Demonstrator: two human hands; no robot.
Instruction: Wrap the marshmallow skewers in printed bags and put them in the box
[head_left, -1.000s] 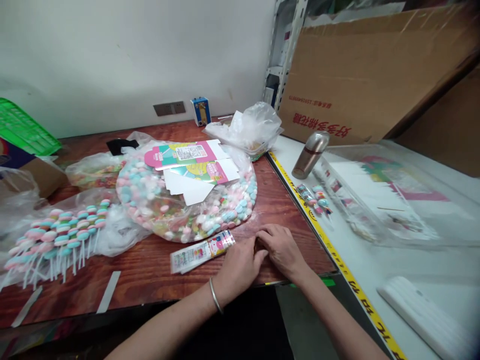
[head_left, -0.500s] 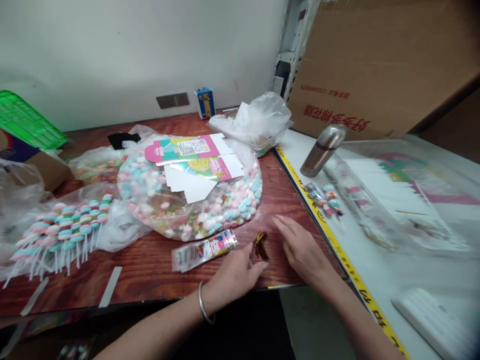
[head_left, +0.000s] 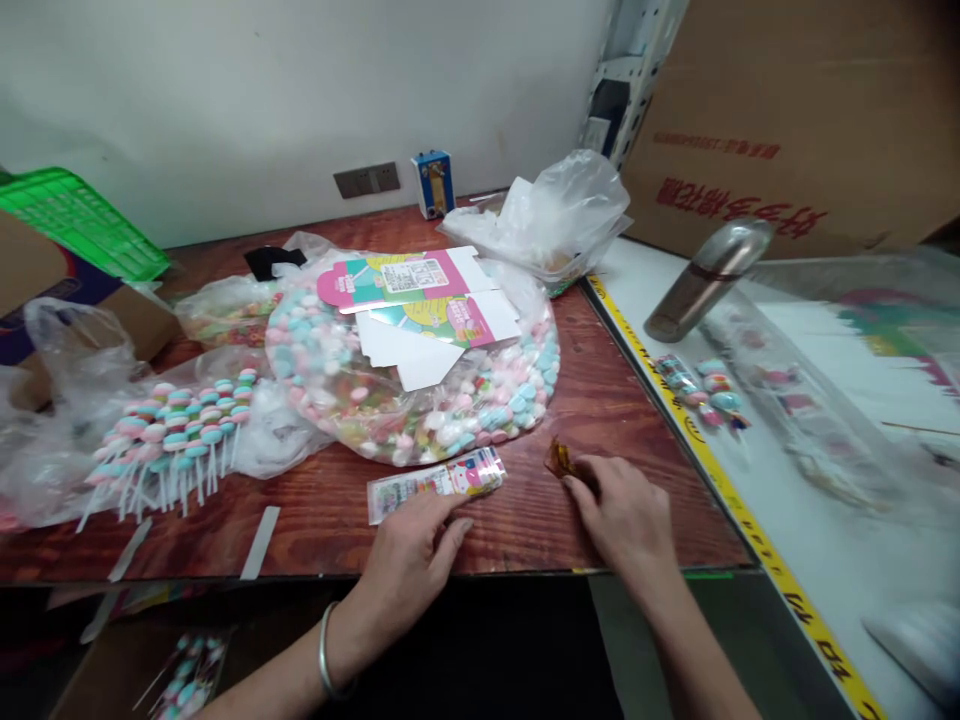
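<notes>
The fingers [head_left: 439,510] of the left hand [head_left: 405,555] are held apart, the thumb set off from the forefinger, whose tip is seen at the near edge of the printed clear packets [head_left: 427,482]. The packets are laid flat on the brown table [head_left: 330,530], just in front of a round bag of pastel candies [head_left: 510,405]. By the right hand [head_left: 630,510], a small gold-coloured bundle [head_left: 557,458] is met at the fingertips; whether it is clamped there cannot be told. A silver bracelet [head_left: 324,650] is worn on the left wrist. Printed card pieces [head_left: 420,310] are laid across the round bag. At the left, striped lollipops [head_left: 180,425] are spread on clear plastic [head_left: 285,440]. Beyond a yellow strip [head_left: 750,535], a metal flask [head_left: 701,285] is placed near wrapped candies [head_left: 690,385].
</notes>
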